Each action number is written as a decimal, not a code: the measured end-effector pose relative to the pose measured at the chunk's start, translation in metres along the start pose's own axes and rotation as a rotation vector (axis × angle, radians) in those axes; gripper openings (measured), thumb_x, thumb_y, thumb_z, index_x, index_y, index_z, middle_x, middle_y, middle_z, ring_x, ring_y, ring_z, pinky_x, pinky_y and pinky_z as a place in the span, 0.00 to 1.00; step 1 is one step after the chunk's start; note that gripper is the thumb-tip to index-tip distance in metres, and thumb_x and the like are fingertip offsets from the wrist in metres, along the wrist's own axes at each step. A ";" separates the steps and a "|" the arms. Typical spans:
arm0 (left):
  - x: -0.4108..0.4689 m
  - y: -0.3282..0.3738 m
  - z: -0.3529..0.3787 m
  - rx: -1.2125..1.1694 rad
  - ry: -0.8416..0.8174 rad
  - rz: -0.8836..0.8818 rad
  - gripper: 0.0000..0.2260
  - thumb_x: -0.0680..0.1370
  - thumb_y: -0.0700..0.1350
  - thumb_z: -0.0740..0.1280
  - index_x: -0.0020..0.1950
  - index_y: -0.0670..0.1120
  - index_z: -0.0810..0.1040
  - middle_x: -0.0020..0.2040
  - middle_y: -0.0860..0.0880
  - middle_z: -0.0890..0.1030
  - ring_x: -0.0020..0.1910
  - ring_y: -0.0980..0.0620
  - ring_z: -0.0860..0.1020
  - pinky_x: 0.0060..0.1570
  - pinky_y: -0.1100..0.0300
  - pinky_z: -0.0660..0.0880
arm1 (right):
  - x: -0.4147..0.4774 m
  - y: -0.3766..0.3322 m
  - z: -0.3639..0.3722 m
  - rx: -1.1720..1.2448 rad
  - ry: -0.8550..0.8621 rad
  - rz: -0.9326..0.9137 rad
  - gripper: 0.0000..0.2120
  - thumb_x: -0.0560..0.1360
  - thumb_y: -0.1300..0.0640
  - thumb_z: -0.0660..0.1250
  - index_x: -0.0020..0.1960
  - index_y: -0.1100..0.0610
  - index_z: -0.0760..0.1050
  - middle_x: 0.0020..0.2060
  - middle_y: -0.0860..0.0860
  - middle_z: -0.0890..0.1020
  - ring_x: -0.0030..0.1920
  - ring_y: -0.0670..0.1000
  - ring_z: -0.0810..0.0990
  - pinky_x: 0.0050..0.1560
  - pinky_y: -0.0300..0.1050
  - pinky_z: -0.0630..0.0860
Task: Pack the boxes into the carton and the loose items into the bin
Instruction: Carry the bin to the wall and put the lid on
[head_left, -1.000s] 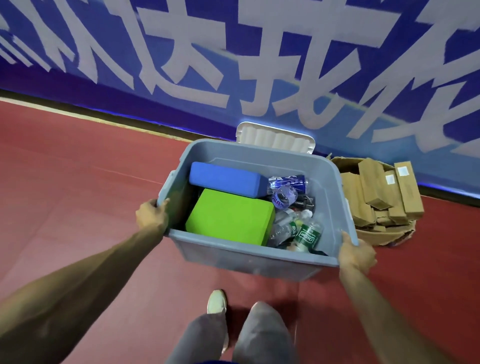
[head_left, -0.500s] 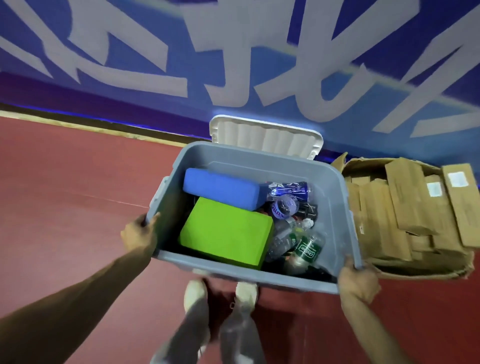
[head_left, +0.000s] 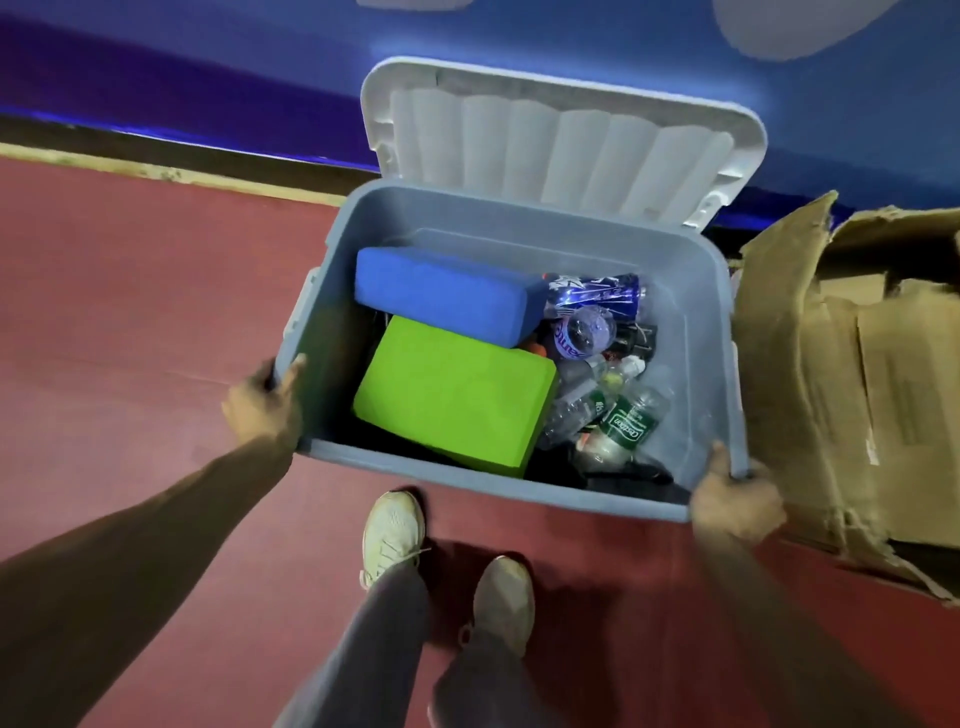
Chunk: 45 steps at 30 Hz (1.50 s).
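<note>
Our grey bin (head_left: 691, 322), loaded with foam blocks (head_left: 452, 395) and bottles (head_left: 626, 421), its lid (head_left: 561, 140) tipped back on the far side, is just left of the carton (head_left: 810, 364), and we grip its near corners, left hand (head_left: 262, 405) and right hand (head_left: 735, 499) each curled over the rim, probably to keep it level.

Bin carried forward to the wall and the carton

The bin (head_left: 524, 215) came up to the white lid (head_left: 561, 140) leaning on the blue wall (head_left: 208, 67), its far rim ending close under the lid. Its right side drew in just beside the carton (head_left: 810, 374), which brought the right hand (head_left: 735, 501) close to the torn flap. The view tipped downward, and both shoes (head_left: 393, 535) came into sight below the bin.
</note>
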<state>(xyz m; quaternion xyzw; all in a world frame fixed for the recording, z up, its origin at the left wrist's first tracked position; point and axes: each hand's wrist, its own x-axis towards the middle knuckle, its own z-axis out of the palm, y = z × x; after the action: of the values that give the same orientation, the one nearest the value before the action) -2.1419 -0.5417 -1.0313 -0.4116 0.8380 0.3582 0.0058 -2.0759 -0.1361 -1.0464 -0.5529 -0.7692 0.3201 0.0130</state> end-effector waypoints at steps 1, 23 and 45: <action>0.004 -0.006 0.006 -0.004 -0.009 0.009 0.17 0.76 0.52 0.65 0.58 0.43 0.80 0.44 0.39 0.81 0.43 0.39 0.79 0.46 0.40 0.79 | -0.001 0.000 0.011 0.031 0.034 -0.005 0.24 0.76 0.47 0.68 0.59 0.67 0.77 0.55 0.69 0.79 0.60 0.68 0.75 0.59 0.55 0.71; -0.009 0.033 -0.014 0.217 -0.405 -0.083 0.19 0.78 0.43 0.61 0.69 0.42 0.70 0.60 0.34 0.78 0.58 0.34 0.77 0.58 0.44 0.74 | -0.046 -0.038 -0.008 -0.339 -0.332 -0.141 0.23 0.75 0.57 0.61 0.68 0.64 0.68 0.66 0.64 0.71 0.67 0.64 0.69 0.67 0.52 0.66; 0.087 0.331 0.038 0.617 -0.533 0.759 0.24 0.78 0.50 0.62 0.74 0.49 0.64 0.71 0.44 0.67 0.68 0.40 0.66 0.71 0.49 0.60 | 0.036 -0.359 0.030 -0.528 -0.554 -0.827 0.23 0.78 0.56 0.61 0.72 0.57 0.64 0.70 0.53 0.68 0.70 0.55 0.66 0.68 0.50 0.67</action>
<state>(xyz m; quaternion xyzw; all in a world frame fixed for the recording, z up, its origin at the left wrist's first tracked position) -2.4401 -0.4448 -0.8893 0.0446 0.9630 0.1650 0.2083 -2.4036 -0.1859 -0.9007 -0.0849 -0.9506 0.2181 -0.2040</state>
